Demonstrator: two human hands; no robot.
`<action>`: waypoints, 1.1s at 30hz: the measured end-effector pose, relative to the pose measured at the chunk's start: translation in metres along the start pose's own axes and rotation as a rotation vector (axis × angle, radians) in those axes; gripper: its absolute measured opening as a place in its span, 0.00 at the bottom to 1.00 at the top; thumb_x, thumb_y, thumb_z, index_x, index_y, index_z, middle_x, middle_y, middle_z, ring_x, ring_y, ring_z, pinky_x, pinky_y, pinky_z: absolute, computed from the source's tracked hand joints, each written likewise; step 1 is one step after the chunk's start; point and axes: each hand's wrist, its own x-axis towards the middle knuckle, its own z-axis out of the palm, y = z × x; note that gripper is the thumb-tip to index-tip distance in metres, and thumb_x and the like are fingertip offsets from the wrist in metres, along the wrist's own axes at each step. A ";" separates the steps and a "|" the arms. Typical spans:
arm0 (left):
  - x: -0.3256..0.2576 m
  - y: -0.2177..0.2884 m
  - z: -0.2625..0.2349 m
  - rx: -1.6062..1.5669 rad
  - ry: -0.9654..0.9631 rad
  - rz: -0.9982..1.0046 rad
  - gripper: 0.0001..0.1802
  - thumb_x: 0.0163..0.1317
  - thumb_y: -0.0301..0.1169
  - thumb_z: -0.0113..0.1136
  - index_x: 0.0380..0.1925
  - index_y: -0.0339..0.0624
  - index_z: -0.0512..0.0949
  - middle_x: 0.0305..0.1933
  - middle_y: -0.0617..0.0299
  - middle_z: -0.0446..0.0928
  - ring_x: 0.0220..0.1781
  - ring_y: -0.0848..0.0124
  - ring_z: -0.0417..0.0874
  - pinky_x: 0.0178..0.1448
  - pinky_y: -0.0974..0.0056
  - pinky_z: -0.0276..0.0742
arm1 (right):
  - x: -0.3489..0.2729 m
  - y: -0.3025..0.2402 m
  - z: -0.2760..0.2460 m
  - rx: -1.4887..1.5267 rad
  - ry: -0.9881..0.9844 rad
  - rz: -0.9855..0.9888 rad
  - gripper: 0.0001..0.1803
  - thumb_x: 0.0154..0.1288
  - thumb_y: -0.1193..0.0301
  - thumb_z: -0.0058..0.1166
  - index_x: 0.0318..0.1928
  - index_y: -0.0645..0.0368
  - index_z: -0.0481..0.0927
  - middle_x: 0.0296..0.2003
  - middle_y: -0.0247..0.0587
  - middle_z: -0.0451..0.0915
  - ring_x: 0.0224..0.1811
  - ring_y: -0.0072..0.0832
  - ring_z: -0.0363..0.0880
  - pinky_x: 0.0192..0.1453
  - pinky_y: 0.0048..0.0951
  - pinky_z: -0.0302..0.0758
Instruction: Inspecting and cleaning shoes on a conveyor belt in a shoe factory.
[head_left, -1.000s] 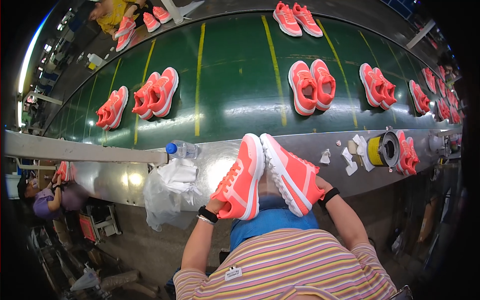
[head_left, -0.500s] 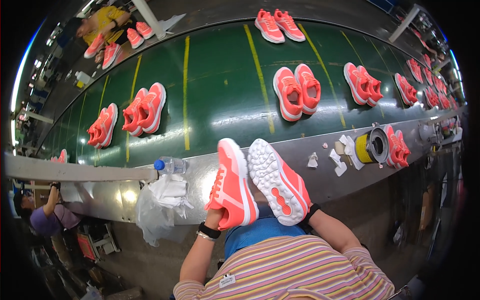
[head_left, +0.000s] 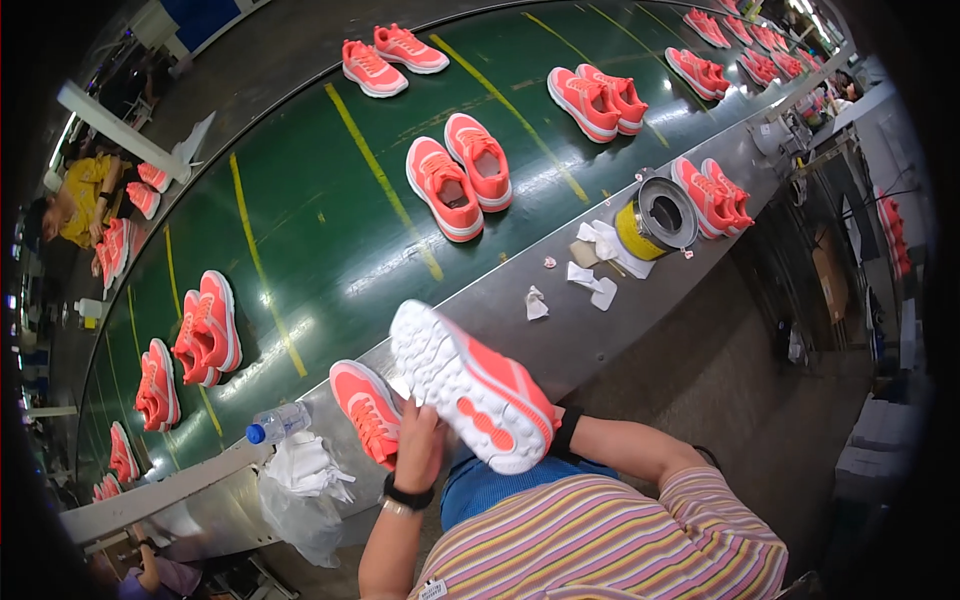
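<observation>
My right hand holds up a coral sneaker (head_left: 510, 378) by its heel end. Its white knobbed sole (head_left: 452, 375) with coral inserts faces me, and the shoe hides the hand; only the wrist with a black band (head_left: 567, 430) shows behind the heel. My left hand (head_left: 422, 440) is at the sole's left edge, fingers bent and close together, seeming to touch it; anything between the fingertips is too small to make out. Just left of that hand, a second coral sneaker (head_left: 365, 410) rests on the metal ledge (head_left: 560, 345), partly covered by my fingers.
Several pairs of coral sneakers (head_left: 460, 175) stand on the green belt (head_left: 330, 230) with yellow lines. Along the ledge are a yellow-banded can (head_left: 655, 218), white scraps (head_left: 592, 283), a sneaker pair (head_left: 712, 198), a blue-capped bottle (head_left: 278, 424), white cloths (head_left: 305, 467) and a pale rail (head_left: 165, 492).
My left hand has come off the left sneaker, which now rests on the ledge, and moved to the other shoe's sole. The view has turned, so the belt runs more steeply.
</observation>
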 end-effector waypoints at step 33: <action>0.089 -0.033 0.058 -0.110 0.036 -0.521 0.23 0.57 0.35 0.52 0.51 0.36 0.65 0.46 0.57 0.73 0.47 0.65 0.75 0.52 0.62 0.71 | -0.078 -0.317 -0.193 -1.696 0.981 -0.445 0.06 0.48 0.78 0.54 0.29 0.64 0.77 0.24 0.48 0.77 0.28 0.38 0.77 0.34 0.32 0.71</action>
